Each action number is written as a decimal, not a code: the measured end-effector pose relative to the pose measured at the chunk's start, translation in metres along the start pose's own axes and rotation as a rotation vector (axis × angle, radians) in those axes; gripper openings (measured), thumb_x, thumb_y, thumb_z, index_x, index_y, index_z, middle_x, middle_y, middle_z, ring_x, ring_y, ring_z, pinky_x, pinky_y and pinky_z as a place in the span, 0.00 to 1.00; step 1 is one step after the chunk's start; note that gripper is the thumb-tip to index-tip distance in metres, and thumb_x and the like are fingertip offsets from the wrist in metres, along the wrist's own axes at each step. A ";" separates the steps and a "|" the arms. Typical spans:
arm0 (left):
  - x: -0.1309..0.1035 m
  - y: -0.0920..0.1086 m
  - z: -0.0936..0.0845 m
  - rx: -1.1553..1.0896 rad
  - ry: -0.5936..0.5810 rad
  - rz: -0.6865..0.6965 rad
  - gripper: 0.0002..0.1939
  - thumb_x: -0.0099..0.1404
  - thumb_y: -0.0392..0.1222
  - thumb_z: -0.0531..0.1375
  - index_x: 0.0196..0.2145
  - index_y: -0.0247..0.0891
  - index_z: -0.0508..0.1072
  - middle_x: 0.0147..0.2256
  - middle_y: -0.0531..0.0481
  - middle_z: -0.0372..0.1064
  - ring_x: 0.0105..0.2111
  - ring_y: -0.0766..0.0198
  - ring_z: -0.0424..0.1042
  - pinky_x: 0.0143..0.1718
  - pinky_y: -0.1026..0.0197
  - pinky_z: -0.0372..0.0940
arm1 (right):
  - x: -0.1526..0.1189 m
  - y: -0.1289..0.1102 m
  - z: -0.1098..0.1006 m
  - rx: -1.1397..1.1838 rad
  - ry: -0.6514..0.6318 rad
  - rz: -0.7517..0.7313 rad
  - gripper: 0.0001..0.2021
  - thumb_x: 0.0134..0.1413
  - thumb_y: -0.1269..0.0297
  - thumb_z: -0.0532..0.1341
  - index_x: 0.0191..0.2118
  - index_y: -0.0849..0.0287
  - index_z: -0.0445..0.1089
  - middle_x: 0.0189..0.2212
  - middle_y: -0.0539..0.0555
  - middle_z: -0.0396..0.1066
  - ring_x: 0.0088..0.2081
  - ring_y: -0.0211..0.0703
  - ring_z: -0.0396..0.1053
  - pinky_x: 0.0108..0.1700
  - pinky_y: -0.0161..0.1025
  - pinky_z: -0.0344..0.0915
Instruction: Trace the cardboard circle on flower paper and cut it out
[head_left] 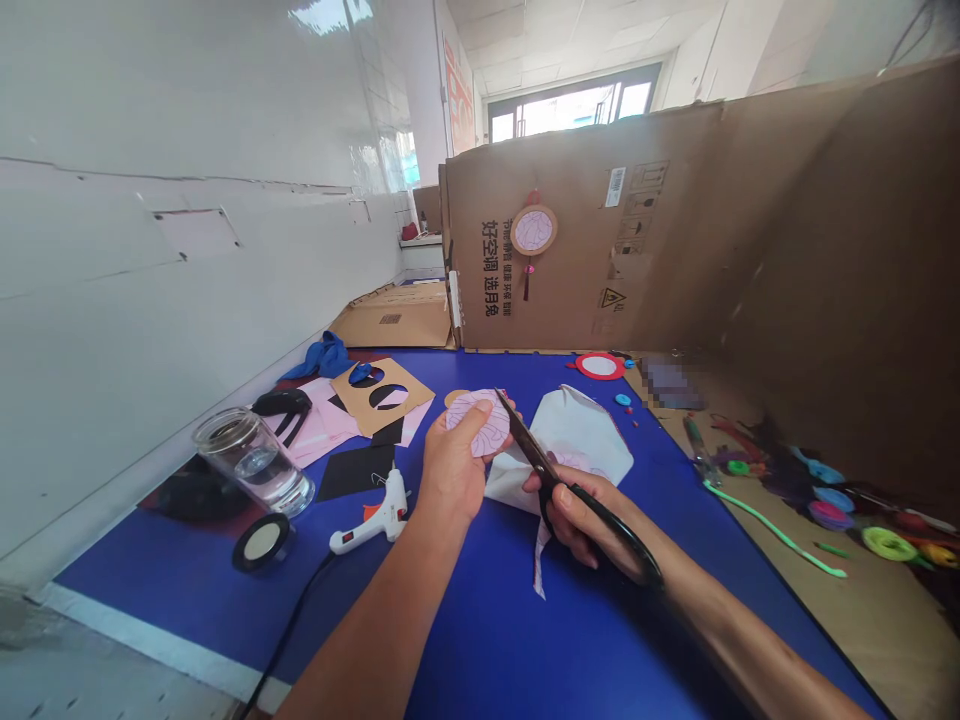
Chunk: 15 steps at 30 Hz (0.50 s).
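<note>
Between the thumb and fingers of my left hand (457, 465) is a round disc (487, 428) covered in pale pink fabric with purple lines. My right hand (581, 510) grips large black-handled scissors (536, 450). Their blades point up and left, with the tips at the disc's right edge. Behind the hands lies a piece of white fabric (581, 430), its patterned side partly showing. A thin strip (540, 560) of fabric hangs down near the right hand. Part of a tan disc (454, 397) shows behind the patterned one.
Left: a white glue gun (379, 515), a glass jar (255, 465) with clear liquid, a round black-rimmed item (262, 543), a brown card (382, 395) with round holes. A finished-looking round ornament (535, 230) hangs on the cardboard wall (570, 300). Right: a red-rimmed disc (600, 366), green cord (772, 527).
</note>
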<state>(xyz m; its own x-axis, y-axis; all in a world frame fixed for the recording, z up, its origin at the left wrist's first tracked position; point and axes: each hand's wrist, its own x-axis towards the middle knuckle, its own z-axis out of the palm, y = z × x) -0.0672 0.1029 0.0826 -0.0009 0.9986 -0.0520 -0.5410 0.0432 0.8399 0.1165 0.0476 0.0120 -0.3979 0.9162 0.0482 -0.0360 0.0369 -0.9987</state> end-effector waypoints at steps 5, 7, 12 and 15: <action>0.000 0.001 0.001 0.004 0.012 -0.001 0.22 0.53 0.46 0.77 0.44 0.35 0.84 0.42 0.39 0.85 0.41 0.51 0.84 0.38 0.57 0.74 | 0.004 0.008 -0.002 0.088 -0.026 0.001 0.36 0.65 0.28 0.63 0.56 0.59 0.71 0.23 0.42 0.60 0.19 0.34 0.55 0.18 0.31 0.57; -0.001 0.002 0.001 -0.007 0.018 -0.005 0.22 0.52 0.45 0.77 0.43 0.34 0.84 0.41 0.40 0.85 0.39 0.53 0.84 0.37 0.58 0.74 | 0.005 0.011 -0.002 0.093 -0.024 -0.003 0.35 0.65 0.28 0.63 0.56 0.59 0.71 0.22 0.42 0.59 0.18 0.33 0.54 0.18 0.31 0.56; -0.002 0.002 0.002 -0.017 0.018 -0.004 0.22 0.51 0.45 0.78 0.42 0.34 0.84 0.39 0.42 0.85 0.37 0.55 0.83 0.35 0.60 0.74 | 0.005 0.012 -0.004 0.050 -0.021 -0.015 0.34 0.68 0.30 0.62 0.56 0.61 0.71 0.19 0.40 0.58 0.16 0.32 0.52 0.18 0.30 0.54; -0.001 0.002 0.002 -0.022 0.014 0.001 0.22 0.51 0.45 0.78 0.42 0.34 0.84 0.39 0.42 0.85 0.37 0.55 0.83 0.35 0.60 0.74 | 0.004 0.011 -0.004 0.025 -0.016 -0.006 0.34 0.68 0.30 0.62 0.56 0.60 0.71 0.18 0.40 0.58 0.16 0.32 0.52 0.18 0.31 0.52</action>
<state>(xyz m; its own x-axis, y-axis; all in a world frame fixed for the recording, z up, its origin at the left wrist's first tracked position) -0.0665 0.1018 0.0853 -0.0129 0.9982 -0.0587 -0.5595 0.0414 0.8278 0.1185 0.0532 0.0014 -0.4121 0.9095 0.0542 -0.0614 0.0316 -0.9976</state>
